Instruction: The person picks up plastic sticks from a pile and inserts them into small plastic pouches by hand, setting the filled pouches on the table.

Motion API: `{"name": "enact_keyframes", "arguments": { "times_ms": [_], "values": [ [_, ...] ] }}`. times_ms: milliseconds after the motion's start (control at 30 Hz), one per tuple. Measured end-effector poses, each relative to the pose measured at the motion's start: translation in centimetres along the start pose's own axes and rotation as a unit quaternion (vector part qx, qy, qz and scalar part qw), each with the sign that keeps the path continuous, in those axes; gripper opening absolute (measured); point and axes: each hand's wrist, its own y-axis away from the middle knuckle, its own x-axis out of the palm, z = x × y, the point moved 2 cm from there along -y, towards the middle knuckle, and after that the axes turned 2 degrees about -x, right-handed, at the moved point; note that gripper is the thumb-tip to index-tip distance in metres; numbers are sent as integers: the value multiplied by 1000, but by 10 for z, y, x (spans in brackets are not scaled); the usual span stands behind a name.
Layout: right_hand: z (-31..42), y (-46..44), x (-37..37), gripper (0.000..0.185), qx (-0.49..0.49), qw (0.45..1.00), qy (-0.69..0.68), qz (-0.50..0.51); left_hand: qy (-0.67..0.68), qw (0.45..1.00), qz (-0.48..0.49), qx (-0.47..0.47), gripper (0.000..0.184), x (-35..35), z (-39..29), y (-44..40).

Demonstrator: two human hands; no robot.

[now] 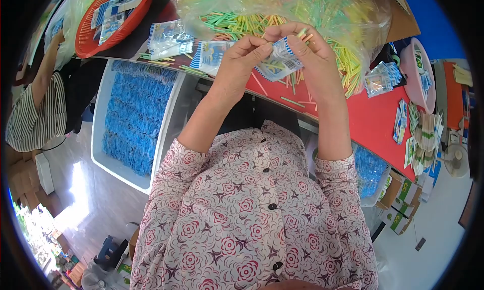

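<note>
My left hand (233, 70) is closed on the left edge of a small clear packet (278, 64) with blue-striped ends and a barcode. On the packet's other side, my right hand (320, 68) pinches its upper corner. A few coloured sticks (308, 37) poke out by the right fingers; whether they are inside the packet is hidden. Behind both hands lies a loose heap of thin yellow, green and orange sticks (242, 22), partly under a large clear plastic bag (292, 0). Similar packets (210, 55) lie left of my left hand.
A red basket (113, 35) of packets stands at the upper left, a pink basin (417, 83) at the right. Beside the red table (370, 116) is a white bin (157, 159) filled with blue packets. Another person's striped sleeve (40, 116) shows at far left.
</note>
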Motion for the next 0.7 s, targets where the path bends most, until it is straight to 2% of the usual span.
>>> {"name": "enact_keyframes", "arguments": {
  "times_ms": [167,267,367,433,533,567,667,700],
  "values": [
    [0,2,6,33,2,997,-55,-49,33,999,-12,12,10,3,6,0],
    [-1,4,5,36,-24,998,31,-45,59,998,-29,17,9,8,11,-1],
    [1,6,9,37,-3,997,76,-24,91,995,9,28,8,18,15,-2],
    [1,6,8,38,7,995,99,-14,94,995,-12,34,7,18,13,-2],
    [-3,5,-3,35,-59,990,17,-130,98,992,-58,46,7,16,12,-1],
    [-6,7,-3,35,-59,990,16,-129,99,992,-67,49,8,15,10,-1],
    [-15,15,-5,34,40,982,148,-111,103,991,-76,50,9,17,7,1],
    [-16,16,-7,34,40,981,149,-114,79,994,-69,26,10,20,7,3]
  ]
}}
